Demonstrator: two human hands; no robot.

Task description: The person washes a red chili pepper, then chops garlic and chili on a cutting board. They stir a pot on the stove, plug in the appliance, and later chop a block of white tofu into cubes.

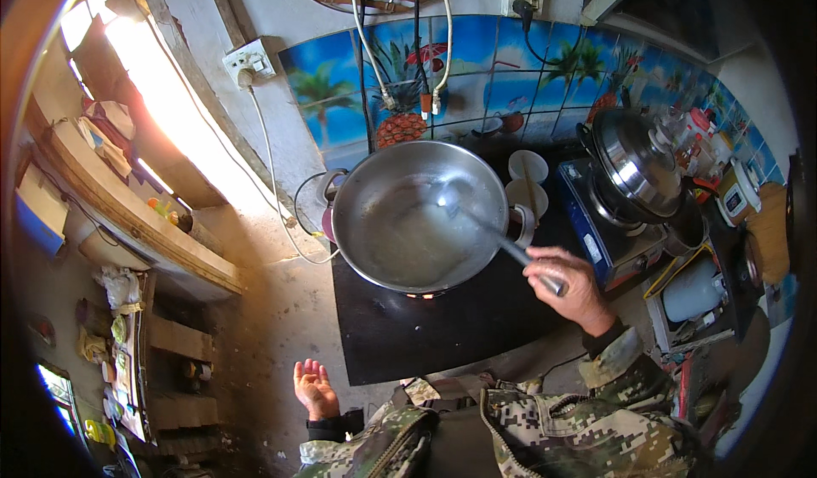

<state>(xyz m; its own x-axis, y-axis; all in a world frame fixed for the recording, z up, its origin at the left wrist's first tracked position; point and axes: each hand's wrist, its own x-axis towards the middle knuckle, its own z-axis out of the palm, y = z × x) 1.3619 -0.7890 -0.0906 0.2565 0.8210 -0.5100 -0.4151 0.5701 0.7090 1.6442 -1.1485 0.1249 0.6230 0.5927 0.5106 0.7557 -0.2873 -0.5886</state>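
My right hand point(568, 286) is closed around the handle of a metal ladle point(494, 235), whose head dips into a wide steel pan point(357, 248). Cloudy liquid point(415, 242) covers the pan's bottom, partly blurred by steam or glare. The pan stands on a black countertop point(434, 337), with an orange light showing under its front rim. At the lower left, my left hand point(316, 389) is held palm up with its fingers apart and nothing in it, away from the pan. Two white bowls point(528, 167) stand right behind the pan, with chopsticks point(528, 178) lying across them.
To the right, a lidded steel pot point(635, 165) sits on a gas stove point(597, 235). Jars point(699, 133) crowd the corner beyond it. Cables and plugs point(388, 98) hang behind the pan, and a white cord point(271, 152) runs down at its left. Shelves point(182, 337) stand lower left.
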